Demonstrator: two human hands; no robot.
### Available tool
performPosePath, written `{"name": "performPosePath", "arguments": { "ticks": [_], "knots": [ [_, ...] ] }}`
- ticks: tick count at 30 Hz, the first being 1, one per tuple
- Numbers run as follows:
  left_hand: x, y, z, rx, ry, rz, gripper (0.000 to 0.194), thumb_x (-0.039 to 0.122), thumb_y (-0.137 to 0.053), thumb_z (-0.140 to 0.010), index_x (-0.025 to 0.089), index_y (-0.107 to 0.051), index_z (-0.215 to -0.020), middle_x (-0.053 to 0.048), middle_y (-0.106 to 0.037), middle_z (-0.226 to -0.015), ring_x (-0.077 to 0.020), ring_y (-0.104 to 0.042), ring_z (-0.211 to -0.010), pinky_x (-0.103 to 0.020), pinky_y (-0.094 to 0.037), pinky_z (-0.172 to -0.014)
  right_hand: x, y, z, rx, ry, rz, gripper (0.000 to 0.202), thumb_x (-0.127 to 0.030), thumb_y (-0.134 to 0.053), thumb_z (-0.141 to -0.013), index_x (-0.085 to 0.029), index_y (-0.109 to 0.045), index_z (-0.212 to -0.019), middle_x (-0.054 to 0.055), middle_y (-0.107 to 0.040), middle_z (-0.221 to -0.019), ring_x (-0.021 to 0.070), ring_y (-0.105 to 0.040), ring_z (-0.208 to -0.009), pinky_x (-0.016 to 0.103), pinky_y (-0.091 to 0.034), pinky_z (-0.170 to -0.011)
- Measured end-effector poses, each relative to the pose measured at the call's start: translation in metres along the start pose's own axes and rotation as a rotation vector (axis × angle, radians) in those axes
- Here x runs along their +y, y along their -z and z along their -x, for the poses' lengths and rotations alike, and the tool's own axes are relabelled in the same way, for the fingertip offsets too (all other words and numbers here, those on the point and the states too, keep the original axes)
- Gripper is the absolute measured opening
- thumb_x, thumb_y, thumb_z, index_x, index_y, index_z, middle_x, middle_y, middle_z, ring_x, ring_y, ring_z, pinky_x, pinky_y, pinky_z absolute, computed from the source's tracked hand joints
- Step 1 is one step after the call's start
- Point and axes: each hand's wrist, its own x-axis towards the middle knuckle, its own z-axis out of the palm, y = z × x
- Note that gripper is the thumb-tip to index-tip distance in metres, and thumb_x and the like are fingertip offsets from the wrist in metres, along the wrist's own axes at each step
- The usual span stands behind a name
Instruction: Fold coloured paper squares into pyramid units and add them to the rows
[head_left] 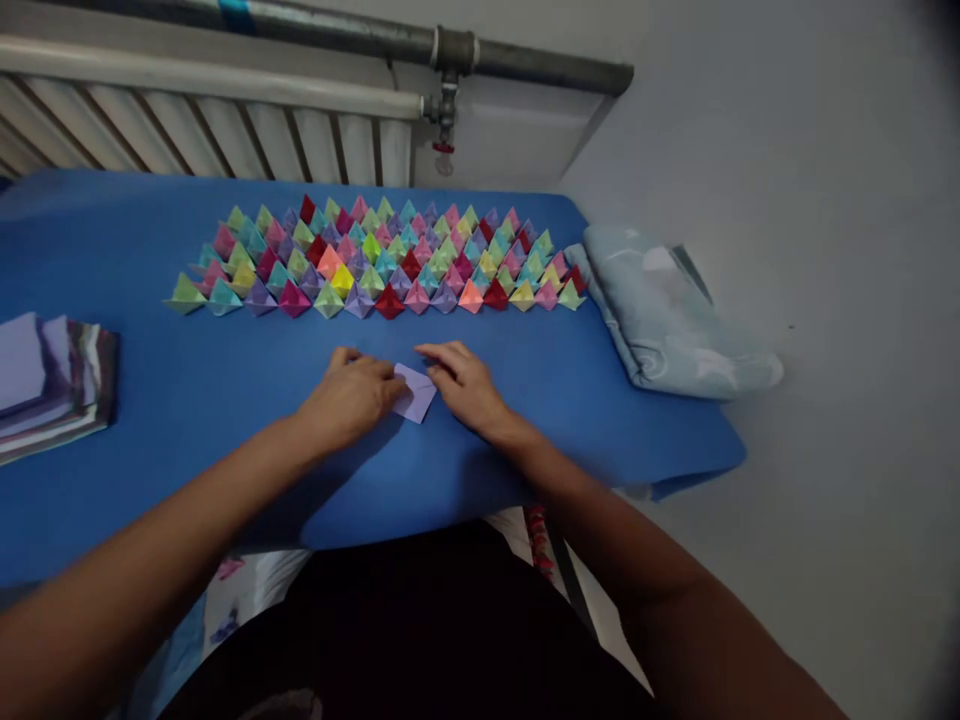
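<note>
A small lilac sheet of folded paper (417, 402) lies on the blue table top, with a crease line showing across it. My left hand (356, 392) has curled fingers, and its fingertips grip the paper's left side against the surface. From the right, my right hand (469, 388) reaches in with the index finger stretched out and the thumb apart from it, close to the paper's right corner. Whether that thumb presses on the paper I cannot tell. Beyond both hands stand several rows of folded paper boats (389, 300) in red, pink, green, yellow, blue and lilac.
At the left edge sits a stack of paper sheets (52, 375), lilac on top. A folded pale blue patterned cloth (667, 310) lies at the right by the wall. A white radiator (210, 125) and a metal pipe (540, 68) run behind the blue table (225, 390).
</note>
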Motion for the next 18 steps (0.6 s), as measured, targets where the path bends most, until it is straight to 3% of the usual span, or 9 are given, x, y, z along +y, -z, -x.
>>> {"name": "performPosePath", "arguments": {
  "ticks": [2, 4, 6, 9, 13, 18],
  "knots": [
    [-0.007, 0.008, -0.018, -0.077, 0.019, 0.062, 0.025, 0.021, -0.052, -0.088, 0.024, -0.077, -0.094, -0.006, -0.070, -0.097, -0.0250, -0.060, -0.096, -0.044, -0.039, -0.093, 0.004, 0.009, 0.014, 0.154, -0.105, -0.100, 0.033, -0.019, -0.050, -0.088, -0.021, -0.070, -0.113, 0.004, -0.063, -0.101, 0.0146, -0.060, -0.087, 0.032, -0.051, -0.085],
    [-0.013, 0.014, -0.037, -0.185, 0.009, 0.162, 0.019, 0.019, -0.061, -0.079, 0.024, -0.077, -0.086, -0.007, -0.070, -0.108, -0.0260, -0.058, -0.104, -0.038, -0.039, -0.090, 0.007, 0.016, 0.027, 0.229, -0.150, -0.158, 0.029, -0.022, -0.051, -0.085, -0.022, -0.071, -0.107, 0.003, -0.063, -0.098, 0.0143, -0.060, -0.084, 0.031, -0.051, -0.082],
    [-0.016, 0.017, -0.053, -0.240, 0.022, 0.197, 0.016, 0.016, -0.063, -0.070, 0.023, -0.075, -0.077, -0.006, -0.070, -0.104, -0.0237, -0.061, -0.098, -0.033, -0.041, -0.084, 0.008, 0.020, 0.037, 0.261, -0.157, -0.189, 0.027, -0.022, -0.052, -0.083, -0.022, -0.071, -0.103, 0.003, -0.063, -0.096, 0.0138, -0.060, -0.083, 0.030, -0.051, -0.080],
    [-0.018, 0.020, -0.069, -0.289, 0.099, 0.222, 0.022, 0.017, -0.066, -0.061, 0.023, -0.074, -0.081, -0.003, -0.071, -0.088, -0.0225, -0.062, -0.084, -0.030, -0.040, -0.075, 0.008, 0.020, 0.042, 0.270, -0.152, -0.212, 0.026, -0.022, -0.053, -0.082, -0.022, -0.072, -0.100, 0.003, -0.063, -0.096, 0.0135, -0.060, -0.082, 0.030, -0.051, -0.080],
    [-0.022, 0.021, -0.074, -0.330, 0.240, 0.291, 0.032, 0.025, -0.075, -0.050, 0.024, -0.073, -0.081, 0.000, -0.067, -0.071, -0.0212, -0.060, -0.071, -0.029, -0.038, -0.068, 0.008, 0.019, 0.040, 0.259, -0.138, -0.210, 0.025, -0.022, -0.053, -0.081, -0.022, -0.071, -0.099, 0.003, -0.063, -0.097, 0.0138, -0.060, -0.083, 0.031, -0.051, -0.081],
    [-0.032, 0.023, -0.057, -0.414, 0.344, 0.458, 0.016, 0.033, -0.077, -0.047, 0.023, -0.069, -0.058, 0.004, -0.062, -0.053, -0.0177, -0.058, -0.059, -0.025, -0.038, -0.060, 0.006, 0.020, 0.040, 0.242, -0.150, -0.255, 0.024, -0.023, -0.054, -0.080, -0.021, -0.071, -0.096, 0.004, -0.064, -0.101, 0.0144, -0.061, -0.084, 0.031, -0.051, -0.081]
  ]
}}
